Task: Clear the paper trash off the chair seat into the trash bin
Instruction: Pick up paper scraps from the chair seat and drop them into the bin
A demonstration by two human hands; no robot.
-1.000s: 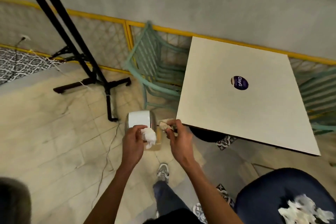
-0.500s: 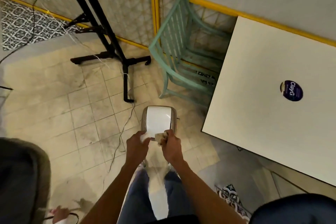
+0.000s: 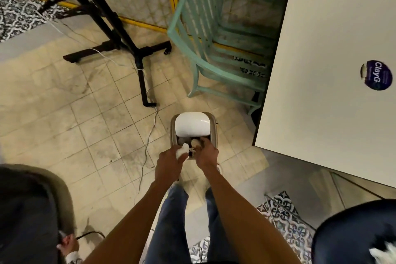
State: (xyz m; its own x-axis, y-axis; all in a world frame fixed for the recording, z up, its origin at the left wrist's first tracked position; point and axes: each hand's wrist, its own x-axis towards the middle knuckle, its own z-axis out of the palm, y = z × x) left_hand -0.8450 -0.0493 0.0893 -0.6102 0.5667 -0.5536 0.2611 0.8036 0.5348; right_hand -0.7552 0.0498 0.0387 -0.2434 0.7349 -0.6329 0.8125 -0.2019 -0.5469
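Left grip (image 3: pixel 169 161) pinches a white paper wad (image 3: pixel 182 149); right grip (image 3: pixel 206 153) curls round a tan scrap (image 3: pixel 194 142), both over the open mouth of the trash bin (image 3: pixel 214 135) on the floor. Best to release low inside the rim so nothing drifts out. More paper (image 3: pixel 383 252) lies on the chair seat (image 3: pixel 347 231).

Arms extended; left grip (image 3: pixel 169 158), right grip (image 3: pixel 206 153) curled.

Crumpled white paper (image 3: pixel 182 149) sits over the white-lidded trash bin (image 3: pixel 192 124)'s open mouth.
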